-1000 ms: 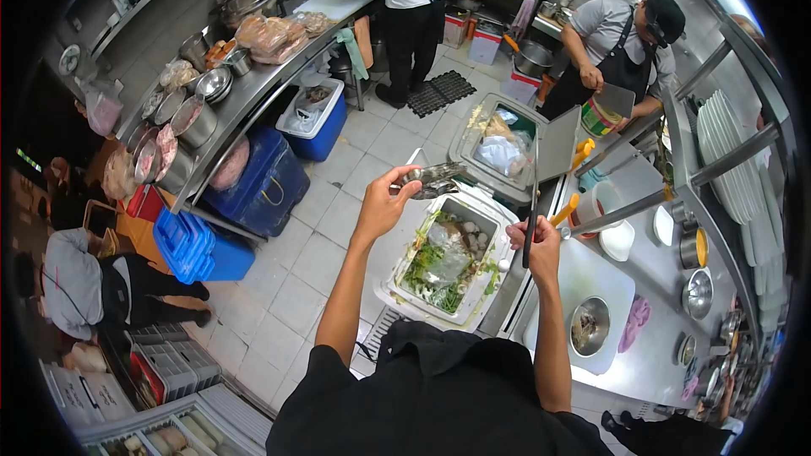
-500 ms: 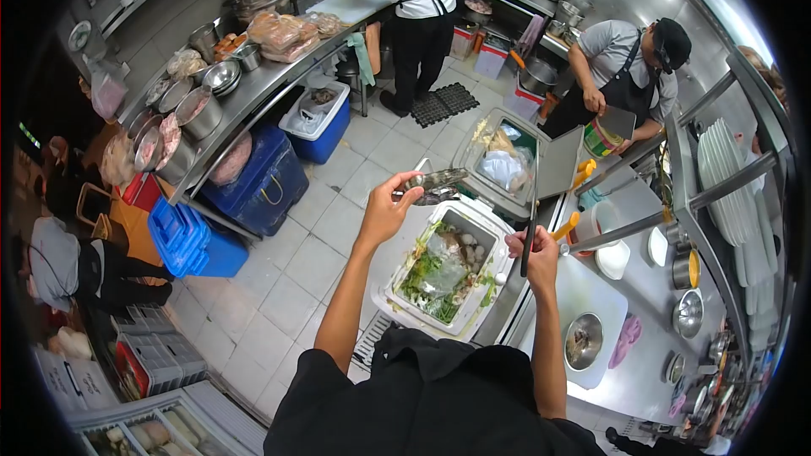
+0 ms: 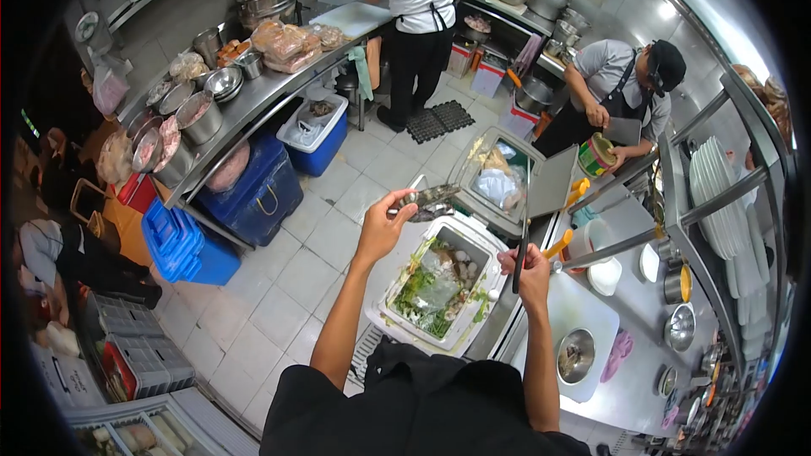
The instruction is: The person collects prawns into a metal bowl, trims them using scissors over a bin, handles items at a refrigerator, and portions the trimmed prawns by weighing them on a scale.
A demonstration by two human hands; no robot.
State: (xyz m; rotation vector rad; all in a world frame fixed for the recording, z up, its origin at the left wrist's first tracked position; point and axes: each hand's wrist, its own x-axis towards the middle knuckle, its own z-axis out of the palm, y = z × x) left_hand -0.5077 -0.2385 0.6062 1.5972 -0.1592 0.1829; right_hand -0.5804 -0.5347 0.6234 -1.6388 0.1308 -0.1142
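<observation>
Pinched in my left hand is a dark, shiny piece that looks like raw shrimp, held above the far left edge of a white bin. Vegetable scraps and a clear plastic bag lie inside the bin. Fingers wrapped round its dark handle, my right hand holds a knife upright at the bin's right side. A metal bowl with some food in it sits on a white cutting board to the right.
Beyond the bin stands a grey-green container with bags inside. A person at the upper right holds a can; another stands at the far counter. Blue bins line the left. A plate rack rises at right.
The view has shifted slightly. Both my hands keep their grips and stay near the bin. The person at upper right has tilted the can, and the person at far left has bent lower.
</observation>
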